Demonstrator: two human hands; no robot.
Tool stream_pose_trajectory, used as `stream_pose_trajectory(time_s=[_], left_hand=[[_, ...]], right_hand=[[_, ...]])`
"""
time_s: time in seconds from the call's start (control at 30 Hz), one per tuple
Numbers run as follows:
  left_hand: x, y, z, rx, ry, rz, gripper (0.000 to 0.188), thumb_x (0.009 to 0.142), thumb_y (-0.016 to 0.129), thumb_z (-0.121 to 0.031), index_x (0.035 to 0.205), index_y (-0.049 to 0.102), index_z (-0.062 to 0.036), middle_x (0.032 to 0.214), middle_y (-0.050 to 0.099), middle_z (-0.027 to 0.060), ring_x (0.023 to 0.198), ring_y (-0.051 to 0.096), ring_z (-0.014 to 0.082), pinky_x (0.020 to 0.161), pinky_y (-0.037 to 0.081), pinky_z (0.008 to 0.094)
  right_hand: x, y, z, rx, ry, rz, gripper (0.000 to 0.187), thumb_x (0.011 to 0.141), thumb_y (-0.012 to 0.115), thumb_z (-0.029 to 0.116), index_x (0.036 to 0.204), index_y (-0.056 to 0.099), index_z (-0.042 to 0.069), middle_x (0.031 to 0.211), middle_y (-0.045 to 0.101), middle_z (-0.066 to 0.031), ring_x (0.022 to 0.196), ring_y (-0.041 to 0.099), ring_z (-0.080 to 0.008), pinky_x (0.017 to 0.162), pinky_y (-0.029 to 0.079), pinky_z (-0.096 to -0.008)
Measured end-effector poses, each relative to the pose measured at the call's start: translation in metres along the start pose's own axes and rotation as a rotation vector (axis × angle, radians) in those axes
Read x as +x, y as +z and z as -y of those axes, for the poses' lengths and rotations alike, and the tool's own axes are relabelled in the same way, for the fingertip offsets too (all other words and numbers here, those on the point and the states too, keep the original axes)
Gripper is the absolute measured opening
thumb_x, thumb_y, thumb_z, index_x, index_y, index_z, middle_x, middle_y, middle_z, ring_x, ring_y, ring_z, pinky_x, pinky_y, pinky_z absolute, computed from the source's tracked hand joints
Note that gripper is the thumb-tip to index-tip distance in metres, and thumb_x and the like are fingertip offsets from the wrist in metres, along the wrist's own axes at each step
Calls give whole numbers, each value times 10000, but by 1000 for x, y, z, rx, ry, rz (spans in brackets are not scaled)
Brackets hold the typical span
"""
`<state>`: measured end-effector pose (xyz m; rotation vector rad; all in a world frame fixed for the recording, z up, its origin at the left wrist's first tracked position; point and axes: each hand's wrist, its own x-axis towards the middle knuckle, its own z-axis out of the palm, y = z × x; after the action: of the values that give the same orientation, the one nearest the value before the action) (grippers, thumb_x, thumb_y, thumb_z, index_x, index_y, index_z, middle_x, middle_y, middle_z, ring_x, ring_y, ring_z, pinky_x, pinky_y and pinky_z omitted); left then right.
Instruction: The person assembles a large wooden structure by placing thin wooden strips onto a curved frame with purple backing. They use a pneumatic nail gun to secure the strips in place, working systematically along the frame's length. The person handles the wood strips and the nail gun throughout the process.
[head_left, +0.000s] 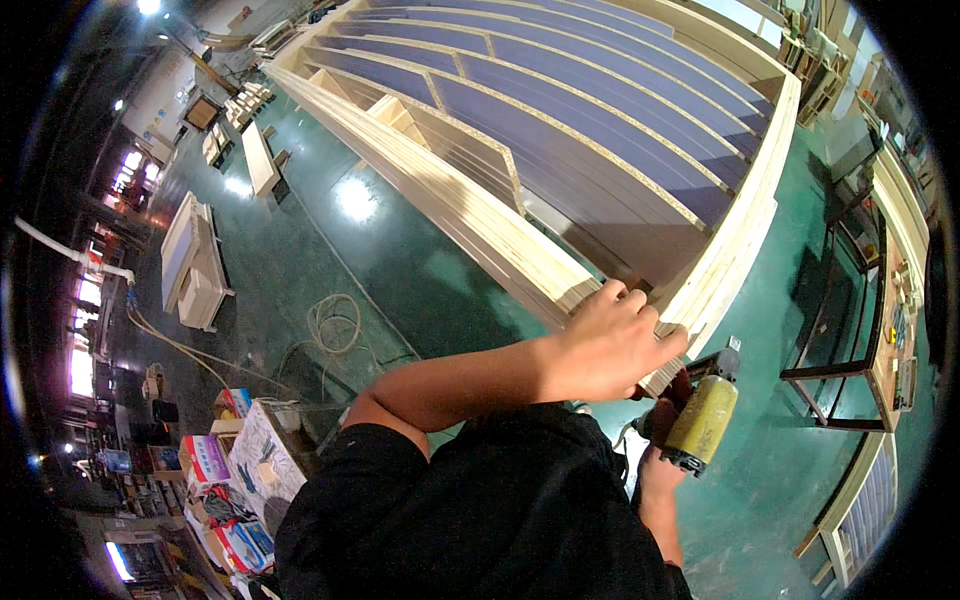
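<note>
A large wooden frame (pixel 470 225), built of pale laminated boards with curved particle-board ribs over blue-grey panels, stretches away in front of me. My left hand (pixel 615 345) lies across its near corner, fingers curled over the board ends. Just to the right and lower, my right hand (pixel 657 470) grips a nail gun (pixel 702 425) with a worn yellow body and black end cap. The nail gun's nose is close to the outer side of that corner; whether it touches the wood is hidden. Most of the right hand's fingers are behind the tool.
On the left, a cluttered workbench (pixel 270 455) holds boxes and tools, with a coiled air hose (pixel 335 322) on the green floor beyond. A pale panel unit (pixel 197 262) and planks (pixel 260 160) lie farther off. At right stands a dark-legged table (pixel 885 340).
</note>
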<state>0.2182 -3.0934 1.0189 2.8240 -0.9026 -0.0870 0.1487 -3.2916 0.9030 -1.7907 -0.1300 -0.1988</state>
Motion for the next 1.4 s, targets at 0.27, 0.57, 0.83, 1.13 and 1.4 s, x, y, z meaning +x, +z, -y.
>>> stream_pose_trajectory(time_s=[0.27,0.57,0.83,1.13,1.4], left_hand=[[3,3,3,-30,51,-40,862,658,895,-337,1423,540,-158,1023,625,76,1053,584,294,871,408,448],[3,5,19,-55,132,-81,866,634,889,-315,1420,570,-144,1008,616,33,1008,584,239,884,426,398],[14,-14,59,-183,300,-11,944,576,933,-307,1418,542,-131,1409,504,128,1258,506,351,1045,431,484],[28,0,80,-387,361,3,755,584,873,-331,1265,642,-101,1577,449,59,1281,560,303,1044,456,504],[26,3,79,-405,311,-30,745,554,886,-337,1227,653,-118,1498,530,38,1090,682,282,844,570,435]], right_hand=[[9,2,1,317,178,-127,592,811,756,-33,1353,524,24,1243,681,-123,1106,668,-224,942,552,-354],[14,0,15,-18,-82,-10,522,852,765,-21,1317,526,-6,1205,684,-125,963,663,-143,820,558,-294],[35,-85,15,-5,162,363,408,897,767,145,1251,600,28,1043,682,-56,869,646,-154,763,530,-301],[134,-115,157,-504,202,798,490,818,850,238,1229,673,38,1071,703,-104,908,650,-202,826,526,-347],[161,-100,171,-591,306,908,668,789,877,182,1355,584,-16,1220,705,-144,1116,658,-194,986,522,-347]])
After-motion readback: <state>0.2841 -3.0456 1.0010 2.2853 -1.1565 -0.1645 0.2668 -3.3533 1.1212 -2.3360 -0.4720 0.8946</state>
